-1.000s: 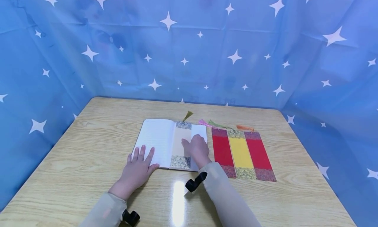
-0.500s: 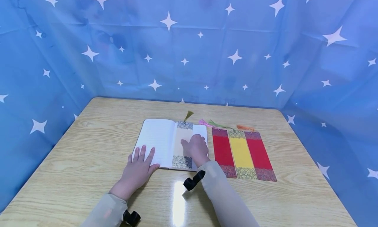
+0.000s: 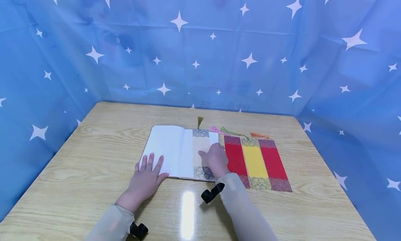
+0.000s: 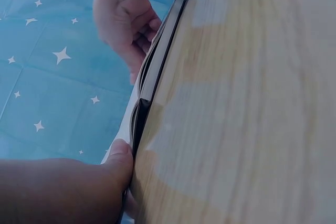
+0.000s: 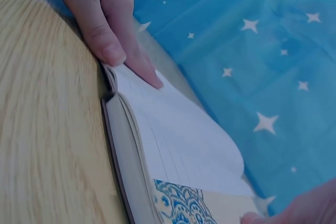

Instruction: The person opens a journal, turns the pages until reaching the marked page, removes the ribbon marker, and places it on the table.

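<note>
A notebook [image 3: 166, 140] lies spread on the table, its left page faintly ruled. On its right page is a beige bookmark [image 3: 199, 172] with blue-grey lace-like ends and an olive tassel [image 3: 199, 121] past the top edge. My left hand [image 3: 145, 178] rests with spread fingers on the lower left corner, its thumb [image 4: 119, 156] at the near edge in the left wrist view. Over the bookmark's right side is my right hand [image 3: 217, 161]. Its straight thumb [image 3: 203, 155] presses the bookmark, the other fingers curl beyond it, and their tips are hidden in the head view.
Right of the notebook, three more bookmarks lie side by side: a red one [image 3: 235, 156], a yellow one [image 3: 255, 159] and another red one [image 3: 275, 161]. Pink, green and orange tassels lie above them. A starry blue curtain [image 3: 200, 46] hangs behind the wooden table [image 3: 94, 199].
My right hand has slid the beige bookmark rightward across the page, away from the fold, its tassel now pointing straighter up. The left hand has stayed in place.
</note>
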### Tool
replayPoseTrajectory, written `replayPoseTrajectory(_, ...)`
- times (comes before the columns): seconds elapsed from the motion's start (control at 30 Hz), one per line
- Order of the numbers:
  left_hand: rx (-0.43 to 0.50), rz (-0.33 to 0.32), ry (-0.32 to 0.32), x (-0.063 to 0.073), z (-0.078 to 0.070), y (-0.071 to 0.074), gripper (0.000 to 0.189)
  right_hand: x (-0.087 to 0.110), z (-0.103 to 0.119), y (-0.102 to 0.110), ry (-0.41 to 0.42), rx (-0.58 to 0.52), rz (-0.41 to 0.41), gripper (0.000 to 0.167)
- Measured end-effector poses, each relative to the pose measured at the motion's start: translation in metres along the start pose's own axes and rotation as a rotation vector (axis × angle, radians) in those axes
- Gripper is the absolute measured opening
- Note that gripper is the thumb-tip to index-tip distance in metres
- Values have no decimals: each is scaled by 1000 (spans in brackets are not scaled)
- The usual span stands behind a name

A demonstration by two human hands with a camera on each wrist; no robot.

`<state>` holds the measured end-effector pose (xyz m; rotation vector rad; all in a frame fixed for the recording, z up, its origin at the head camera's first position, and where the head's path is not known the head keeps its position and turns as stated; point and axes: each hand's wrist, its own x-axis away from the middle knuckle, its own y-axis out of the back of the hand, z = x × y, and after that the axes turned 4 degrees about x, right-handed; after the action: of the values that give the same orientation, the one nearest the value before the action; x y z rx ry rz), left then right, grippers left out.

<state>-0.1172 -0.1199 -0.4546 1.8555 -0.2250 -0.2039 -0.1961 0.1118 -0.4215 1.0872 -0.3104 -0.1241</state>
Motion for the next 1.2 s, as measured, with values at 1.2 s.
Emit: replayPoseTrajectory(1.2,-10,0,1,0,-1,1,63,-13,-51,26,-21,-268,32,41)
